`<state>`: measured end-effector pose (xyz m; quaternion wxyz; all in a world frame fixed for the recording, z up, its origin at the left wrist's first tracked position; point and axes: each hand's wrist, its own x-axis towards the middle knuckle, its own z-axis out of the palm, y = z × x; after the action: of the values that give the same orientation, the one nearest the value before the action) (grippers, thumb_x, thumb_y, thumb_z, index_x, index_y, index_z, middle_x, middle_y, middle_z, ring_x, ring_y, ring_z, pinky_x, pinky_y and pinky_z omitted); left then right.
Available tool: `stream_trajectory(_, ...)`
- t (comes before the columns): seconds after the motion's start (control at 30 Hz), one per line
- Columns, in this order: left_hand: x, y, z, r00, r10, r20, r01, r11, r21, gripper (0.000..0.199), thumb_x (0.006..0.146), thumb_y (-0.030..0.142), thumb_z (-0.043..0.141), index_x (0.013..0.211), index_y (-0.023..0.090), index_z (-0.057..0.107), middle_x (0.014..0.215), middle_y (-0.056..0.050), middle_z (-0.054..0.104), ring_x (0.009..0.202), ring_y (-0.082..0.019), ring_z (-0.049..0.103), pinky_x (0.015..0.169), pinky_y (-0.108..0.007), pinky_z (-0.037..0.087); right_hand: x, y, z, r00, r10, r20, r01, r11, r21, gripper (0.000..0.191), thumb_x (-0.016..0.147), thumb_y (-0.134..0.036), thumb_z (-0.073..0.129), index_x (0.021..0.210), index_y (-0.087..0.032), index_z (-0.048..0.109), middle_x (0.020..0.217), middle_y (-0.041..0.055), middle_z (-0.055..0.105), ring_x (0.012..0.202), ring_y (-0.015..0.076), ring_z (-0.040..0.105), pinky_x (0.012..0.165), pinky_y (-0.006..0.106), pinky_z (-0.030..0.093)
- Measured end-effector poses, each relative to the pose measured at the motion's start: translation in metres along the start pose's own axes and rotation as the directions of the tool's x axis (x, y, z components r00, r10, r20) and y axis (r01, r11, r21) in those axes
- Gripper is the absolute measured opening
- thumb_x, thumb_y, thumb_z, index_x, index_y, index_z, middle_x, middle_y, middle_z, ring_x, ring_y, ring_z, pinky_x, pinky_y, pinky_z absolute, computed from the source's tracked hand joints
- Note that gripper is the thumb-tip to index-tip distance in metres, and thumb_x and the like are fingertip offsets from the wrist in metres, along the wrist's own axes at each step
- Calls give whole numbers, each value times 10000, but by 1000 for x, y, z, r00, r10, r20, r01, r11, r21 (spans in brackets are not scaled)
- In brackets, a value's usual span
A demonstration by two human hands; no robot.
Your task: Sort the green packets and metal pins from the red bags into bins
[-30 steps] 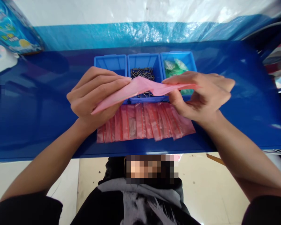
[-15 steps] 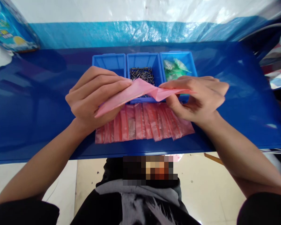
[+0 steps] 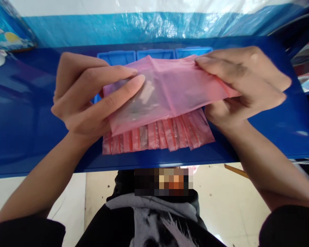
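Stretched between both hands is a pink translucent zip bag (image 3: 180, 85), held up over the table. Some small pale and dark items show blurred through its left half; I cannot make out their kind. My left hand (image 3: 92, 92) pinches the left end, with fingers across the front. My right hand (image 3: 244, 82) grips the right end near the red zip strip, thumb below and fingers on top. Below the bag, a row of overlapping pink zip bags (image 3: 154, 137) lies along the table's front.
Three blue bins (image 3: 116, 57) stand side by side behind the held bag, their contents now hidden. The blue table (image 3: 28, 137) ends at a front edge near my body. A blue printed package (image 3: 10, 31) stands at the back left, and a blue-and-white sheet (image 3: 113, 29) hangs behind.
The bag has turned from nearly edge-on to face me and is pulled flatter. Both hands have moved apart and come nearer the camera, and the bag now covers most of the bins.
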<state>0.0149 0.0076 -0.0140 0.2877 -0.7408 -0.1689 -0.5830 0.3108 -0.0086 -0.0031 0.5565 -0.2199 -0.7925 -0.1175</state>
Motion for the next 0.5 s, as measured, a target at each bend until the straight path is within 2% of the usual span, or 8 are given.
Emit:
stream_trajectory(0.07, 0, 3, -1, 998, -47, 43, 47, 999, -8, 91, 1032, 429, 787, 1092, 411, 853, 935, 53, 825, 831, -191, 740, 735, -412, 636, 1, -1, 0, 1000, -8, 1, 8, 1000, 26, 419, 1056, -558, 650, 1374, -323, 790, 1167, 17, 854, 1001, 263, 835, 894, 398, 691)
stream_trajectory(0.13, 2, 7, -2, 999, -37, 37, 38, 999, -2, 87, 1017, 412, 805, 1093, 405, 847, 957, 50, 830, 879, -222, 777, 706, -421, 641, 1, -3, -2, 998, 45, 49, -46, 998, 39, 394, 1061, -520, 655, 1375, -320, 783, 1218, 26, 842, 1073, 278, 824, 960, 425, 684)
stream_trajectory(0.23, 4, 11, -2, 998, -14, 57, 14, 1000, -1, 267, 1001, 303, 814, 1252, 393, 805, 1078, 45, 846, 962, -243, 807, 723, -419, 666, 2, -7, -3, 986, 119, 114, -122, 992, 20, 411, 1076, -573, 626, 1365, -320, 772, 1255, 34, 829, 1140, 288, 805, 1029, 459, 665)
stream_trajectory(0.33, 6, 12, 0, 997, -21, 79, 25, 999, -43, 302, 1008, 256, 809, 1296, 346, 788, 1187, 35, 839, 1025, -222, 812, 801, -399, 699, 2, -7, 0, 996, 78, 44, -80, 996, 38, 448, 1060, -621, 641, 1319, -288, 789, 1213, 43, 838, 1106, 273, 817, 993, 442, 663)
stream_trajectory(0.4, 8, 11, 2, 999, 13, 51, -9, 997, -71, 281, 1008, 240, 806, 1284, 289, 790, 1219, 19, 834, 1067, -211, 807, 842, -379, 710, -1, -5, 2, 998, 61, -5, -60, 997, 44, 354, 1060, -505, 677, 1310, -284, 795, 1226, 62, 835, 1121, 271, 808, 1015, 458, 645)
stream_trajectory(0.43, 9, 11, 4, 999, 27, 38, -24, 997, -78, 272, 1006, 212, 800, 1272, 267, 790, 1232, 14, 831, 1093, -207, 803, 868, -375, 713, -3, -3, 2, 997, 79, -19, -78, 996, 43, 320, 1060, -442, 678, 1318, -289, 790, 1257, 77, 824, 1155, 279, 792, 1052, 485, 629)
stream_trajectory(0.5, 11, 10, 7, 999, 39, 29, -36, 996, -82, 272, 1015, 142, 762, 1269, 238, 780, 1267, 7, 822, 1144, -200, 796, 915, -378, 717, -11, 5, -2, 976, 212, 50, -215, 975, 51, 334, 1051, -421, 677, 1357, -313, 756, 1416, 95, 749, 1321, 302, 707, 1158, 543, 573)
